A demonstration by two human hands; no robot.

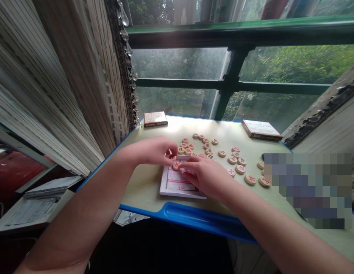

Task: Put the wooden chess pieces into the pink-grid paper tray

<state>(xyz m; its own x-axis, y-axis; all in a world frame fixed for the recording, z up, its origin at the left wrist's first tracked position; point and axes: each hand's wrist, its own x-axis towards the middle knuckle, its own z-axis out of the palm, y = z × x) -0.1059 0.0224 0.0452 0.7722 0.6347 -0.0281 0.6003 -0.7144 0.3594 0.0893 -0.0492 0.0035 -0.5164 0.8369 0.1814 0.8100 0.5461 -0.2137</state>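
Observation:
My left hand (156, 150) is closed in a pinch on a round wooden Chinese chess piece (172, 157), partly hidden by the fingers, at the far left corner of a shallow white box tray (163, 182). Just below it, a second Chinese chess piece (176, 165) with a red character lies at the tray's left side. The bent fingers of my right hand (205, 175) reach over the tray and are closed at that piece's right edge. Paper with red lines (181, 182) covers the tray's bottom.
Several loose Chinese chess pieces (221, 153) with red or dark characters lie behind and right of the tray. Two flat boxes, one left (155, 118) and one right (261, 130), stand at the back. A blurred-out object (311, 190) lies at right. The table has a blue rim (194, 219).

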